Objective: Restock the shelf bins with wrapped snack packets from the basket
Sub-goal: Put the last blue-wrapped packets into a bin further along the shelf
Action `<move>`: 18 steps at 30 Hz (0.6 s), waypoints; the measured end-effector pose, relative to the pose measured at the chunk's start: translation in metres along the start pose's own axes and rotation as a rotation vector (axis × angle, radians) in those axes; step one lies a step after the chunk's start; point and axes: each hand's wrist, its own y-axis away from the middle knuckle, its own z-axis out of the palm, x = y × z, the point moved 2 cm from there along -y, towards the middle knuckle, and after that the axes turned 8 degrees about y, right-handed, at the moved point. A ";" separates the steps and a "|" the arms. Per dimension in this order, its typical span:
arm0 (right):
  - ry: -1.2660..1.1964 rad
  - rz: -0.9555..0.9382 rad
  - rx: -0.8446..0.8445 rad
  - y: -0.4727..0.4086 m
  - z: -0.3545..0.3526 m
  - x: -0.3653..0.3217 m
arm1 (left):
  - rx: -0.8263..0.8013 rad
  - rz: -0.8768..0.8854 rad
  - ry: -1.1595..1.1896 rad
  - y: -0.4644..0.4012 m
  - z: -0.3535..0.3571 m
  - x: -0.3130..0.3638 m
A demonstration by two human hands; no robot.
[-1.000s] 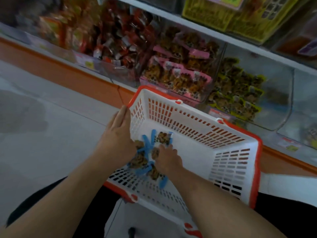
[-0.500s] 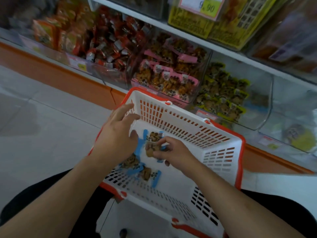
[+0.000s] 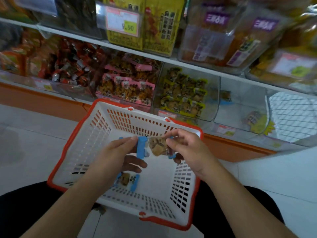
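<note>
A white basket (image 3: 106,127) with an orange rim sits in front of me below the shelf. Both hands are raised above it with blue-edged snack packets (image 3: 157,147) between them. My left hand (image 3: 116,152) grips the packets' left blue edge with thumb and fingers. My right hand (image 3: 187,146) pinches the right end. One more blue-edged packet (image 3: 127,180) lies on the basket floor under my left hand. On the shelf a clear bin (image 3: 240,109) holds one blue-edged packet (image 3: 225,96) at its back.
Neighbouring clear bins hold yellow-edged packets (image 3: 185,95), pink-edged packets (image 3: 127,86) and red packets (image 3: 68,66). An upper shelf carries yellow boxes with a price tag (image 3: 122,23). A bin of wire mesh (image 3: 291,115) stands at the far right. Grey floor tiles lie to the left.
Both hands have risen out of the basket with blue-edged packets gathered between them. My view has tilted up toward the shelf. Fewer packets lie on the basket floor.
</note>
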 end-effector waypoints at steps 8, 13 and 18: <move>0.014 -0.241 -0.042 0.017 -0.049 0.004 | -0.122 -0.138 0.111 0.006 0.052 -0.006; -0.089 -0.251 0.013 0.018 -0.063 0.009 | -0.056 0.137 -0.014 0.006 0.074 -0.005; -0.376 -0.131 -0.026 0.013 -0.071 0.015 | -0.018 0.234 -0.057 0.012 0.098 -0.001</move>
